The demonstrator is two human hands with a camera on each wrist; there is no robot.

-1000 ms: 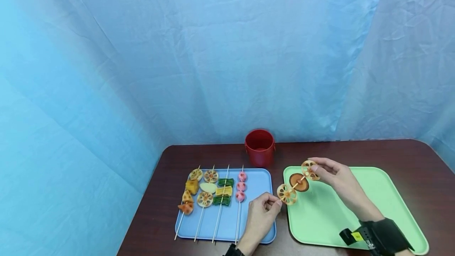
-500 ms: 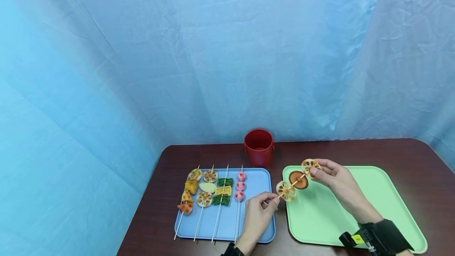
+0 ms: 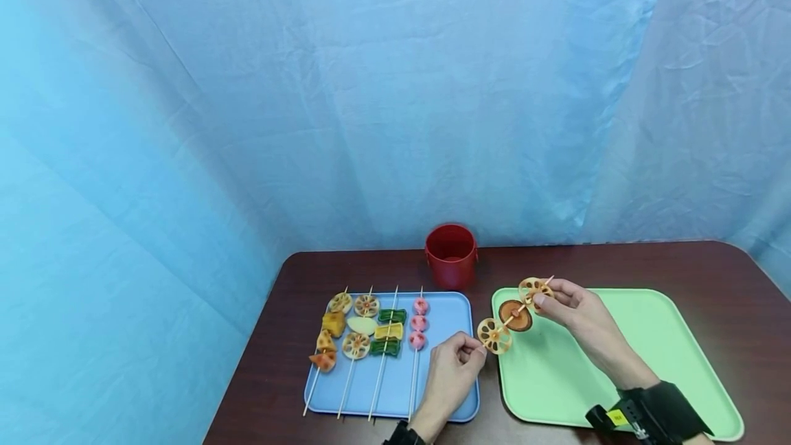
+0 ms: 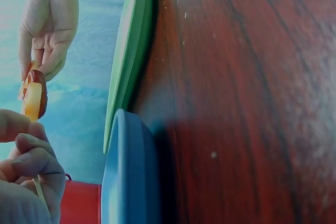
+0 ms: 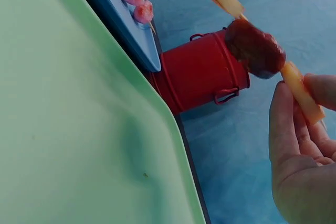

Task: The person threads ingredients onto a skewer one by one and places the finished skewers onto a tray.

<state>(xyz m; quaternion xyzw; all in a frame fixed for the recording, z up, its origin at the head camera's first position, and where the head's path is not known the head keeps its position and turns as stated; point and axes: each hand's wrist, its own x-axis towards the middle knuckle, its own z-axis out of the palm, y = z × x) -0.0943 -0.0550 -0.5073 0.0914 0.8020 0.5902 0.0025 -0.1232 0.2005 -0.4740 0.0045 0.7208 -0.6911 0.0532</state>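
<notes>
Over the near-left corner of the green tray, both hands hold one skewer at a slant. My left hand pinches its stick just below the lower lotus root slice; in the left wrist view the stick runs down through the curled fingers. A brown mushroom slice sits in the middle of the stick. Thumb and fingers of my right hand grip the upper lotus root slice by its edge. The stick's tip pokes out past that slice.
On the left, a blue tray bears several finished-looking skewers, among them one with pink balls and one with green and yellow pieces. A red bucket stands behind it on the dark wooden table.
The stick's tip has come into view beyond the upper lotus root slice. My right hand and the skewer have shifted slightly left; the left hand has barely moved.
</notes>
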